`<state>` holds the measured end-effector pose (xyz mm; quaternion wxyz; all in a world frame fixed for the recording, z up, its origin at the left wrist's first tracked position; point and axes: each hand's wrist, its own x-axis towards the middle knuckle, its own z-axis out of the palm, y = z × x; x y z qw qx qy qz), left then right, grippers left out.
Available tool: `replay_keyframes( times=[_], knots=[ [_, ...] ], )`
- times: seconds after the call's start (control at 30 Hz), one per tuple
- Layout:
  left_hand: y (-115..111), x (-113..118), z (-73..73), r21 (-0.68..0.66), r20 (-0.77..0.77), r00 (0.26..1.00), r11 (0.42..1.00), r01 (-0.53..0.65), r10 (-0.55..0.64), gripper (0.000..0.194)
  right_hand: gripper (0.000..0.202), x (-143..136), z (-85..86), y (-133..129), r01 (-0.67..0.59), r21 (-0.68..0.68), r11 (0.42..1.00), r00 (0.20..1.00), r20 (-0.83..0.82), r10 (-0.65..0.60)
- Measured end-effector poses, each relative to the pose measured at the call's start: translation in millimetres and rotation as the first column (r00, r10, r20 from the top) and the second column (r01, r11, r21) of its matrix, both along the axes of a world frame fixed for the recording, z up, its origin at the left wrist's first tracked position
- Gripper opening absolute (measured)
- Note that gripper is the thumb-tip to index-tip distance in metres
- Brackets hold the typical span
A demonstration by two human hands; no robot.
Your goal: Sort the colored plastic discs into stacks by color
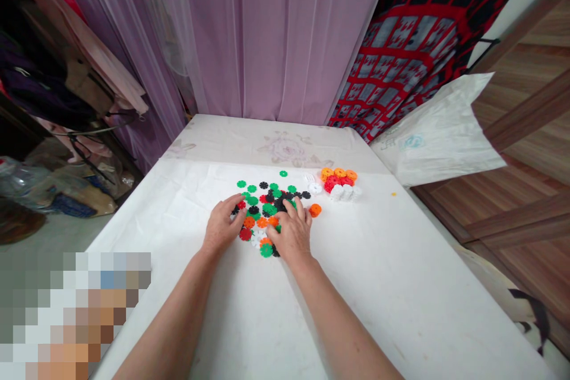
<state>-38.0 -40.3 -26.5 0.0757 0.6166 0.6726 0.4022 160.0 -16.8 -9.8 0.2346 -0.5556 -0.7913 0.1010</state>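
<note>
Notched plastic discs in green, black, red, orange and white lie in a loose pile on the white-covered table (356,273). At the pile's left edge is my left hand (222,225), fingers apart, its fingertips by a red disc (241,205). My right hand (293,230) rests over the right side of the pile with its fingers spread, hiding some discs beneath. Between the hands lie orange discs (249,222) and a green disc (266,250). Just right of my right hand sits an orange disc stack (315,210).
Sorted rows of orange (339,173), red (339,182) and white discs (345,192) stand at the pile's back right. A white plastic bag (440,130) hangs by the table's right edge. Purple curtains (285,35) hang behind; clothes hang at the left.
</note>
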Motion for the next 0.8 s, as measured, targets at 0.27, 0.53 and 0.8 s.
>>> replay_keyframes(
  times=[0.27,0.53,0.8],
  knots=[
    [-0.9,0.8,3.0,-0.03,0.003,1.0,1.0,-0.004,0.004,0.036,0.014,4.2,-2.8,-0.5,0.015,0.071,0.997,0.999,-0.04,-0.012],
    [-1.0,0.2,4.8,-0.04,-0.014,1.0,0.999,0.004,-0.004,0.037,0.011,2.9,-9.0,4.6,0.023,0.023,0.999,0.995,-0.099,-0.021],
    [-1.0,0.5,4.2,-0.039,-0.01,1.0,0.999,-0.002,0.002,0.036,0.016,9.5,-4.2,0.3,-0.023,0.11,0.994,1.0,-0.016,0.025]
  ],
)
